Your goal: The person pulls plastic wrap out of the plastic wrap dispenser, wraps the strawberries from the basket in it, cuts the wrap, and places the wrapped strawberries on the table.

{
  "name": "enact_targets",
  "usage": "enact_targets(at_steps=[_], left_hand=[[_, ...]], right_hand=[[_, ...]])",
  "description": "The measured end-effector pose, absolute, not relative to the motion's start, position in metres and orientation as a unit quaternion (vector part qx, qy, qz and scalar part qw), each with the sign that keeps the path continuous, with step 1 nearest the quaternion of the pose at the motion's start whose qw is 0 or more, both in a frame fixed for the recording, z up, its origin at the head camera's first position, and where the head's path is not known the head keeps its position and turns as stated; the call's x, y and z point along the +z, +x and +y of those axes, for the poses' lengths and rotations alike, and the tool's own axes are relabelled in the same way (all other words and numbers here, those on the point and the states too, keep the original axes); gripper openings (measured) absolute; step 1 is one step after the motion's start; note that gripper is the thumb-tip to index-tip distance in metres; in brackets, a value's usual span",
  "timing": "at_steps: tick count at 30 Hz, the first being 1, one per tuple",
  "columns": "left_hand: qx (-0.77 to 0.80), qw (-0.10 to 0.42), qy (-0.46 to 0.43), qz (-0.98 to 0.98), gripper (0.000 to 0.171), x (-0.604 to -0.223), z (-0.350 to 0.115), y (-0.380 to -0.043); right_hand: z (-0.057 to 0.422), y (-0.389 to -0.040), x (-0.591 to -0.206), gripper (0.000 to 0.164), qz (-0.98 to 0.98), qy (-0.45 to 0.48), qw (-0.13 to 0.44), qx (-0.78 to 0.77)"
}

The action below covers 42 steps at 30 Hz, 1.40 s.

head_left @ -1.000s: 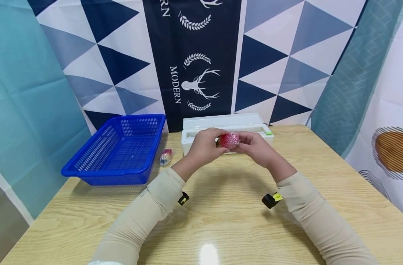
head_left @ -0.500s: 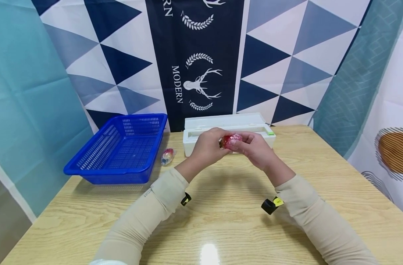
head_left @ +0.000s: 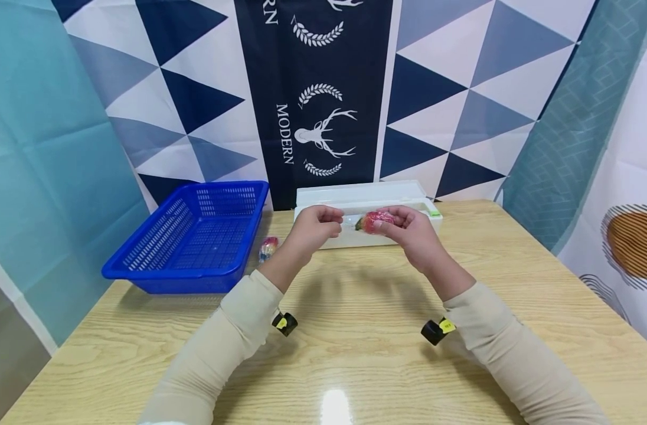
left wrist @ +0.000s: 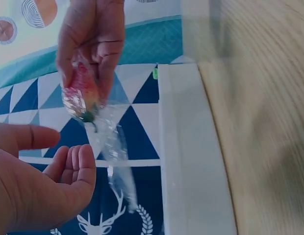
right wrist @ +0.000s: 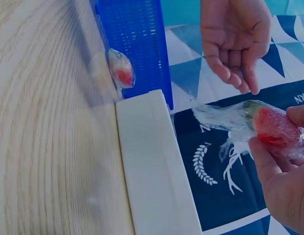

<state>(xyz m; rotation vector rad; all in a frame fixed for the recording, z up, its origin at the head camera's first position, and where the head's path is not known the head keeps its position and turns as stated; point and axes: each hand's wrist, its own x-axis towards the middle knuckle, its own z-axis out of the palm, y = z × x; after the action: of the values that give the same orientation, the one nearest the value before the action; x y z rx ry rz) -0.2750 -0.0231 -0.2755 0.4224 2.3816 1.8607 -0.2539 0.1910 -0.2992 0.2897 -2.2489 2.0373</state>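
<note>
Thumb and fingers of my right hand [head_left: 420, 239] pinch a red-and-yellow fruit [head_left: 375, 222] with a green stem end, wrapped in clear plastic film [left wrist: 117, 152]. The fruit is held up in front of a long white box [head_left: 350, 239]; a loose tail of film trails from its stem end in both wrist views. My left hand [head_left: 309, 236] is a short way to the left, apart from the fruit, its fingers loosely curled around nothing. Another fruit in film [right wrist: 121, 69] lies on the table between the blue basket [head_left: 169, 275] and the box.
The box stands at the table's back edge with its lid [head_left: 360, 192] raised and a green tab [head_left: 435, 213] at its right end. The basket sits at the back left. Patterned cloth [head_left: 196, 94] hangs behind the wooden table [head_left: 376, 366]. A black-and-yellow camera [head_left: 438, 330] hangs below each wrist.
Both hands were together on the wrapped fruit. My left hand has let go and drawn back left; the fruit stays in my right hand, its stem end now showing.
</note>
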Motion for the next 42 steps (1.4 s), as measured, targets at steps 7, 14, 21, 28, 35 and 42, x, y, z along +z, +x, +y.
enact_targets(at_steps=[7, 14, 21, 28, 35, 42], left_hand=[[0.686, 0.088, 0.124, 0.712, 0.034, -0.283, -0.022, -0.275], [0.719, 0.094, 0.163, 0.669, 0.037, -0.285, -0.016, -0.274], [0.684, 0.076, 0.197, 0.698, 0.053, -0.287, -0.014, -0.271], [0.693, 0.071, 0.207, 0.687, 0.053, -0.287, -0.012, -0.267], [0.69, 0.06, 0.214, 0.689, 0.047, -0.286, -0.01, -0.266], [0.698, 0.075, 0.215, 0.679, 0.043, -0.285, -0.01, -0.265]], right_hand=[[0.187, -0.251, -0.303, 0.041, -0.695, 0.1, 0.057, 0.71], [0.185, -0.249, -0.304, 0.032, -0.665, 0.13, 0.061, 0.733], [0.184, -0.246, -0.302, 0.022, -0.615, 0.167, 0.05, 0.769], [0.185, -0.243, -0.3, 0.022, -0.573, 0.2, 0.037, 0.794], [0.185, -0.242, -0.3, 0.021, -0.564, 0.209, 0.035, 0.798], [0.187, -0.244, -0.302, 0.021, -0.564, 0.217, 0.035, 0.796]])
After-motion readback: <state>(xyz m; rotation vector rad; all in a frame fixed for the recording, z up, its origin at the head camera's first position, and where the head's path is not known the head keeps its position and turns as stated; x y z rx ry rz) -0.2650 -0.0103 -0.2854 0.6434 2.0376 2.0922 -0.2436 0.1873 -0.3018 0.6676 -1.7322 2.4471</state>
